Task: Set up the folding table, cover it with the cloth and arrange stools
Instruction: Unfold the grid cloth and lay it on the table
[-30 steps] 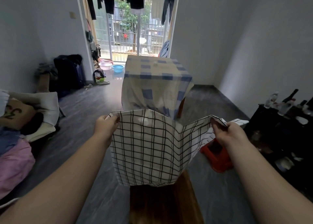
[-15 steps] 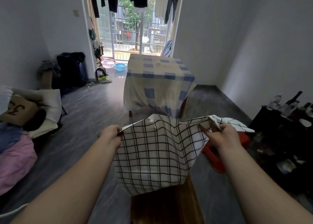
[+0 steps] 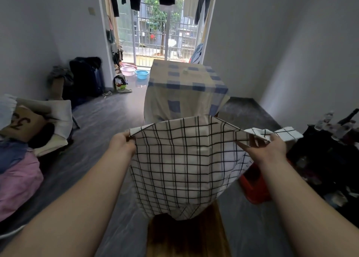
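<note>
Both hands are gripping a white cloth with a black grid pattern (image 3: 182, 165), holding it up above a brown wooden surface (image 3: 186, 237).

Left hand (image 3: 121, 145) is clenching the cloth's upper left corner, fingers curled round the edge. Right hand (image 3: 269, 150) is pinching the upper right edge, thumb and fingers closed on a fold; a loose flap is trailing off to the right past it. The cloth is hanging between the hands, sagging and creased, its lower end bunching just over the wooden surface. Behind it a table draped in a cream and blue checked cover (image 3: 184, 89) is standing on the grey floor (image 3: 108, 117); a red plastic stool (image 3: 254, 187) is sitting low right.
</note>
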